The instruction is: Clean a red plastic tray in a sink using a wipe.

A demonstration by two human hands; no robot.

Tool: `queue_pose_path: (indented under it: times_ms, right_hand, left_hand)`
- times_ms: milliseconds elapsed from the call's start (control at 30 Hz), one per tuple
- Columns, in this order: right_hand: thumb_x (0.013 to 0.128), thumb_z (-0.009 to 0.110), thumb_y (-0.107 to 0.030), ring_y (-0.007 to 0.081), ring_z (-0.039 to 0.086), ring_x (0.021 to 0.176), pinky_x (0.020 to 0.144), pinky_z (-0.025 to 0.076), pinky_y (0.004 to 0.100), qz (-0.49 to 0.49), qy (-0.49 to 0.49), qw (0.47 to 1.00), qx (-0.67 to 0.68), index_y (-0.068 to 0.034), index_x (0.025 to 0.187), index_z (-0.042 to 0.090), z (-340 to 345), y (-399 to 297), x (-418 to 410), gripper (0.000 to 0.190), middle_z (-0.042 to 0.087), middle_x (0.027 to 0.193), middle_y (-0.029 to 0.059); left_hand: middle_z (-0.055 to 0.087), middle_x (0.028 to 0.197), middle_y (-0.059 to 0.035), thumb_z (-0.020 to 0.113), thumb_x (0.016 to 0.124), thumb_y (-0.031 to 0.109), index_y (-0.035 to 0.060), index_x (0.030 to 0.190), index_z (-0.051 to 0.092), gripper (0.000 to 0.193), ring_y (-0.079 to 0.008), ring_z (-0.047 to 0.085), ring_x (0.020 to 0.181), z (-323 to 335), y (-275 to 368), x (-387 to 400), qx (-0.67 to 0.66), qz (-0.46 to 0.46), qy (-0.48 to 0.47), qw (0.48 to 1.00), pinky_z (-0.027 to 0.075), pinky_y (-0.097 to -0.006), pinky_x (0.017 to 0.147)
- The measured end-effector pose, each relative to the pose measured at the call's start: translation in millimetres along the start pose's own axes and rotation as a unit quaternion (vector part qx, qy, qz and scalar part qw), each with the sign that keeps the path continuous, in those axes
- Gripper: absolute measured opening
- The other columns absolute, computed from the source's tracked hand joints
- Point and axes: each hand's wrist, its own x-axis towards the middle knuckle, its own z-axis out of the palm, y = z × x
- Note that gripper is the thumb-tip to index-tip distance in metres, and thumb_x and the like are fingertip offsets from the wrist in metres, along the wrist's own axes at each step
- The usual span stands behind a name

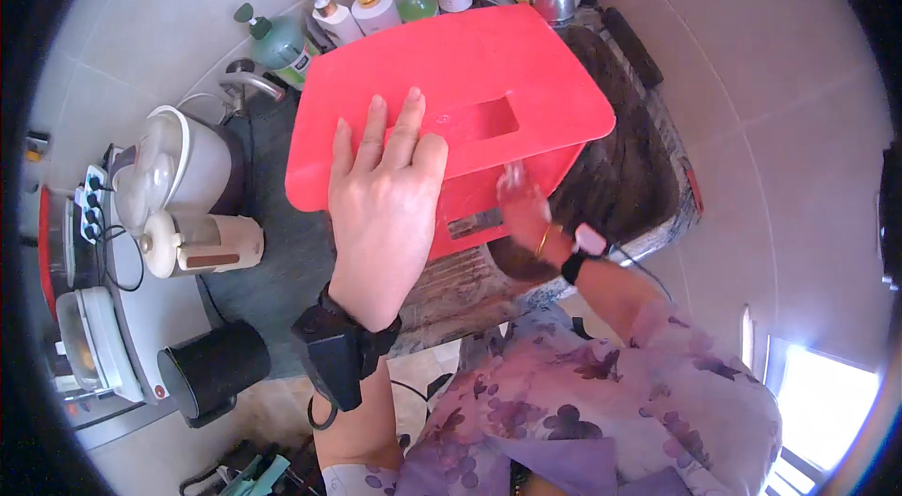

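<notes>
A red plastic stool (437,59), apparently lying on its side, spans the stone sink (613,172) and its ridged draining area. My left hand (384,214) lies palm down on its upper panel, fingers spread, beside the rectangular cut-out. Under that panel's near edge, my right hand (521,203) reaches into the hollow of the stool, close to a lower panel with another slot. Blur and a whitish patch, perhaps foam, cover its fingers; whether it holds anything is unclear. A black device is strapped to my left wrist, and a band with a pink piece to my right.
Several pump bottles (338,20) line the back wall near a metal faucet (254,82). At left stand a rice cooker (201,165), a cream lidded appliance (225,246), a power strip (91,203) with cords and a black pitcher (218,369). Tiled wall borders the sink's right.
</notes>
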Motion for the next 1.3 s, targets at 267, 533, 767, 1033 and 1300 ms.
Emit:
queue_pose_path:
  times_ms: [267, 533, 767, 1033, 1300]
  right_hand:
    - [0.082, 0.044, -0.011, 0.0261, 0.055, 0.107, 0.096, 0.041, 0.0395, 0.101, 0.028, 0.991, 0.083, 0.003, 0.131, 0.038, -2, 7, 39, 0.052, 0.052, 0.123, 0.0179]
    - [0.084, 0.046, -0.017, 0.0306, 0.058, 0.098, 0.087, 0.044, 0.0414, -0.072, 0.135, 0.859, 0.488, -0.003, 0.106, 0.059, -22, -68, 69, 0.030, 0.062, 0.105, 0.0155]
    - [0.081, 0.048, -0.011, 0.0284, 0.055, 0.106, 0.094, 0.040, 0.0438, 0.090, 0.018, 0.985, 0.148, -0.010, 0.108, 0.062, 0, -37, 93, 0.030, 0.061, 0.109, 0.0133]
    - [0.086, 0.036, -0.018, 0.0306, 0.036, 0.128, 0.108, 0.019, 0.0478, 0.067, -0.071, 0.958, 0.269, -0.002, 0.119, 0.053, -8, 0, 86, 0.040, 0.044, 0.134, 0.0155]
    - [0.086, 0.037, -0.019, 0.0346, 0.029, 0.131, 0.107, 0.016, 0.0531, 0.105, -0.039, 0.949, 0.296, -0.001, 0.126, 0.045, 63, -58, 113, 0.044, 0.040, 0.137, 0.0147]
  left_hand:
    - [0.055, 0.123, -0.0148, 0.057, 0.072, 0.007, 0.0043, 0.080, 0.057, 0.009, -0.0372, 0.052, 0.113, -7, 2, 3, 0.002, -0.002, -0.029, 1.000, 0.037, -0.0520, 0.096]
    - [0.054, 0.124, -0.0146, 0.057, 0.072, 0.006, 0.0032, 0.084, 0.058, 0.012, -0.0384, 0.051, 0.113, -4, -3, 6, -0.015, -0.022, -0.034, 0.999, 0.037, -0.0528, 0.096]
    - [0.053, 0.125, -0.0163, 0.058, 0.069, 0.002, 0.0029, 0.086, 0.058, 0.017, -0.0385, 0.049, 0.115, -3, 5, 22, -0.045, -0.009, -0.041, 0.998, 0.035, -0.0538, 0.097]
    - [0.051, 0.126, -0.0173, 0.059, 0.067, -0.002, 0.0025, 0.087, 0.058, 0.020, -0.0390, 0.048, 0.116, -3, -15, 7, -0.058, -0.044, -0.062, 0.995, 0.035, -0.0546, 0.097]
    - [0.051, 0.126, -0.0168, 0.058, 0.067, -0.003, 0.0028, 0.087, 0.058, 0.021, -0.0395, 0.047, 0.117, 2, -19, 8, -0.070, -0.053, -0.078, 0.993, 0.034, -0.0550, 0.097]
